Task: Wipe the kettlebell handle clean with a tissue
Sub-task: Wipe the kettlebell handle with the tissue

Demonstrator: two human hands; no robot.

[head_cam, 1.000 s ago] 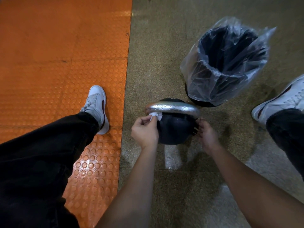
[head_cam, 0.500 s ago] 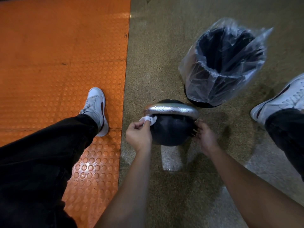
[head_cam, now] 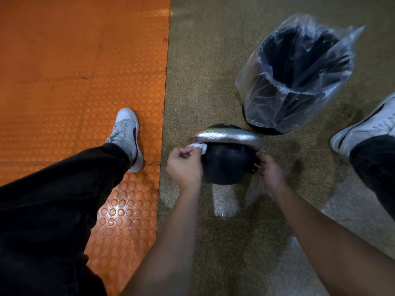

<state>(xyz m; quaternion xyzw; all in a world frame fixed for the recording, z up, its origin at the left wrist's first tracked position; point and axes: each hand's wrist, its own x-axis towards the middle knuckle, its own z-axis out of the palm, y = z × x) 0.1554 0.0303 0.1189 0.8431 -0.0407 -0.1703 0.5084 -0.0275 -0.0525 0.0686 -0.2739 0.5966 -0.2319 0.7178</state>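
Observation:
A black kettlebell (head_cam: pixel 227 165) stands on the speckled floor, its silver handle (head_cam: pixel 226 136) dotted with water drops. My left hand (head_cam: pixel 184 167) pinches a small white tissue (head_cam: pixel 198 146) against the underside of the handle's left end. My right hand (head_cam: pixel 270 171) rests against the right side of the kettlebell's body, fingers fairly straight and touching it below the handle's right end.
A black bin lined with a clear plastic bag (head_cam: pixel 297 82) stands just behind the kettlebell to the right. My legs in black trousers and white shoes (head_cam: pixel 128 135) flank the spot; the left foot stands on an orange studded mat (head_cam: pixel 74 71).
My left hand with the tissue has slid leftward along the handle, from near its left third to its left end. The right hand has stayed on the kettlebell's side.

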